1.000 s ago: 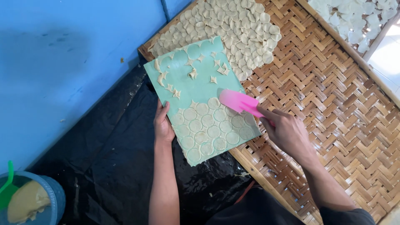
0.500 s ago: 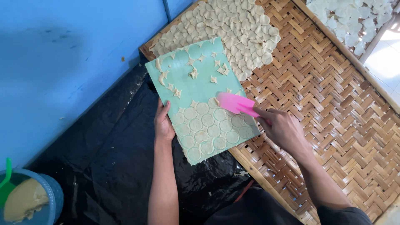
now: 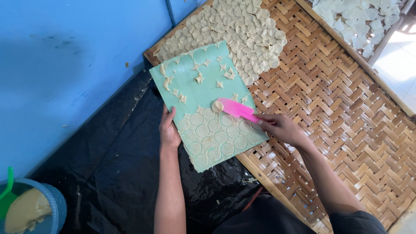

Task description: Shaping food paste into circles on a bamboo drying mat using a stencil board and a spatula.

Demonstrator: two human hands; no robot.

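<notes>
Lifting dough discs off green board (image 3: 203, 89): right hand (image 3: 284, 128) clamps pink scraper (image 3: 236, 109) under one disc (image 3: 217, 106); left hand (image 3: 169, 130) grips board edge. Next: carry disc onto woven tray (image 3: 346, 108) beside board.

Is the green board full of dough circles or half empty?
Half empty: the green board has dough circles only on its near half, scraps on the rest.

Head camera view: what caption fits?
Right hand slides pink spatula under dough disc; left hand steadies green board.

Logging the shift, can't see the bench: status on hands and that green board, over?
Left hand grips green board edge. Right hand holds pink scraper, tip under one dough round. Nothing blocks the woven tray.
</notes>
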